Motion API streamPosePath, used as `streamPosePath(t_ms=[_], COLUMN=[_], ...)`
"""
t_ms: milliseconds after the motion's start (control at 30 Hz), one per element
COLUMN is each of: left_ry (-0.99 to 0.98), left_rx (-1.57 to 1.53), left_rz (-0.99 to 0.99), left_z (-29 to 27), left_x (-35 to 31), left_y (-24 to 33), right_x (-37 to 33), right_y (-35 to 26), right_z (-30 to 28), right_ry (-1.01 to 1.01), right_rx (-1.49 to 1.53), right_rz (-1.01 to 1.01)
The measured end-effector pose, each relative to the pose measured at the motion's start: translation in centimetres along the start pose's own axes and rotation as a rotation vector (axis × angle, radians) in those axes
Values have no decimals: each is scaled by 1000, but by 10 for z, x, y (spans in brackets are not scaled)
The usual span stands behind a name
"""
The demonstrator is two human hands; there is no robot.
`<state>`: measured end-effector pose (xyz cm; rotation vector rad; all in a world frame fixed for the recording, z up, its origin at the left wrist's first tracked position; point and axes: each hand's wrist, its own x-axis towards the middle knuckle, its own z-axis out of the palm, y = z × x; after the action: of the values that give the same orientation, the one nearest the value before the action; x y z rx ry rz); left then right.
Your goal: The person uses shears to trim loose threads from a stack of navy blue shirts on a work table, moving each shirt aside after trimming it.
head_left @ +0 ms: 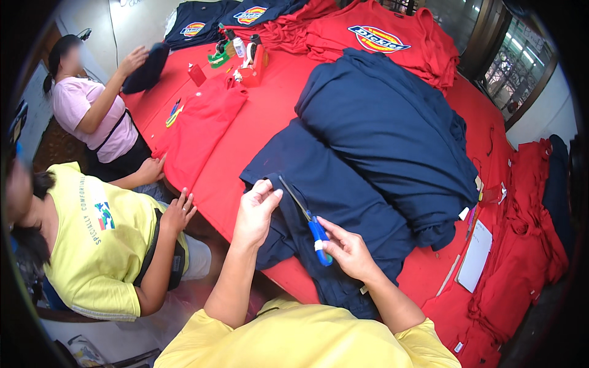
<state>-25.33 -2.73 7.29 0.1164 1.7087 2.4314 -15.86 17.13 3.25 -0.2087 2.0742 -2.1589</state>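
At the near edge of the red table (270,110), the left hand (256,208) has its fingers pinching the edge of a navy garment (343,184), which spreads on the table and hangs over that edge. The right hand (346,248) has its fingers wrapped around blue-handled scissors (319,236), which lie over the garment, blades toward the left hand. Near the far edge, a red garment (423,67) bears a large oval logo (379,39) with lettering; navy garments (208,13) at the far left corner carry smaller ones. Toward the right edge, a white sheet (475,257) has marks too small to read
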Motion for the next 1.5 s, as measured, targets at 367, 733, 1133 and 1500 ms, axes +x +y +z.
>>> streamPosePath(t_ms=[367,733,1133,1500], left_ry=[10,-39,-74,43], left_rx=[-12,1,19,-118], left_rz=[-89,-9,-62,-3], left_z=[-16,0,2,-2], left_x=[9,8,6,17], left_y=[-14,4,1,3], right_x=[19,35,36,32], right_y=[-2,-6,4,-9], right_z=[-5,-2,-1,-3], right_ry=[-3,-16,11,-68], right_rx=[-121,-128,-48,-233], right_rz=[77,-65,-62,-57])
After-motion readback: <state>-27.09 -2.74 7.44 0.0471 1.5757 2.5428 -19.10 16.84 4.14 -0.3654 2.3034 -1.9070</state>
